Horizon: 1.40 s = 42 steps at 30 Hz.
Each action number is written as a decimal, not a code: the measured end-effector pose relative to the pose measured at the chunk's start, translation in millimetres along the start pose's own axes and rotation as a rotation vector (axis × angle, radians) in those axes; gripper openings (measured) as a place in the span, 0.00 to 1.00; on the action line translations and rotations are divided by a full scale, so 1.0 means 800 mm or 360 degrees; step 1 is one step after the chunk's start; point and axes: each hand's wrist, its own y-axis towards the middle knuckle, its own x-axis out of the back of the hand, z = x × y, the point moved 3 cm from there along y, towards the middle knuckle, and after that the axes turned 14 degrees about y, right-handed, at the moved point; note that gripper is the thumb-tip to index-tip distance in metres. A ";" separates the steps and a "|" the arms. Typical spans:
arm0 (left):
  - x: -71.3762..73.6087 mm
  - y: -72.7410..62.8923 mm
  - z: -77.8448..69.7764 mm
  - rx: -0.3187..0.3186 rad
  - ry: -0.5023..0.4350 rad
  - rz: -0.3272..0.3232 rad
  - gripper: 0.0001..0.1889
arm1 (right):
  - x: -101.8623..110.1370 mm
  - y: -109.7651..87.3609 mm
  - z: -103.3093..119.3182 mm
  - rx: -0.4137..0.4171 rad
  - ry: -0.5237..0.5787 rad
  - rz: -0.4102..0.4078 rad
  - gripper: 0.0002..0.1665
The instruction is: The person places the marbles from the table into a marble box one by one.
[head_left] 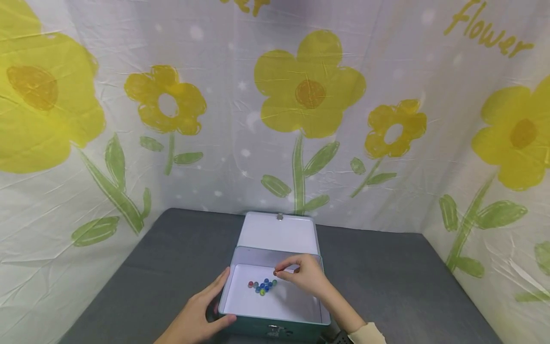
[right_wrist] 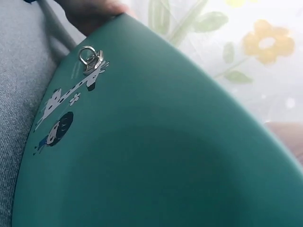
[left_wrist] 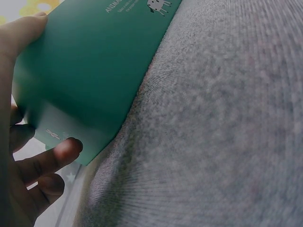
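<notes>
A green tin box [head_left: 249, 324] with a white inside stands with its lid [head_left: 277, 232] tipped back. My left hand [head_left: 198, 310] grips its front left corner, thumb on the front wall and fingers along the side. In the left wrist view, the left fingertips [left_wrist: 68, 149] lie against the green wall. Over the box, my right hand [head_left: 304, 274] pinches a small reddish-brown marble [head_left: 275, 273] between thumb and fingertips. Below it, several blue marbles [head_left: 263, 286] cluster on the box floor, with a red marble [head_left: 250, 284] at their left and a yellow-green marble [head_left: 262, 292] in front.
A metal clasp [right_wrist: 92, 60] juts from the box's front wall. The box rests on a dark grey cloth-covered table [head_left: 386, 282]. Behind and on both sides hangs a white curtain [head_left: 232, 119] printed with yellow flowers.
</notes>
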 end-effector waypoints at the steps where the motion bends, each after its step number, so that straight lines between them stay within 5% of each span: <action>1: 0.000 0.000 0.000 -0.0003 0.0002 -0.0005 0.52 | 0.000 0.000 0.000 0.0003 -0.0029 -0.0002 0.02; 10: 0.001 -0.005 -0.001 -0.0086 0.0100 -0.0119 0.51 | 0.001 -0.005 0.005 -0.0024 0.0031 -0.0094 0.08; 27: 0.001 0.003 -0.001 -0.0113 0.0045 -0.0082 0.51 | 0.045 -0.027 0.009 -0.0095 0.0406 -0.0400 0.09; 33: -0.001 0.003 0.000 -0.0045 0.0028 -0.0040 0.51 | 0.058 -0.042 0.001 -0.0026 0.0456 -0.0476 0.11; 42: 0.005 0.010 -0.005 -0.0075 0.0116 -0.0162 0.52 | 0.089 -0.058 -0.009 0.0052 0.0424 -0.0548 0.13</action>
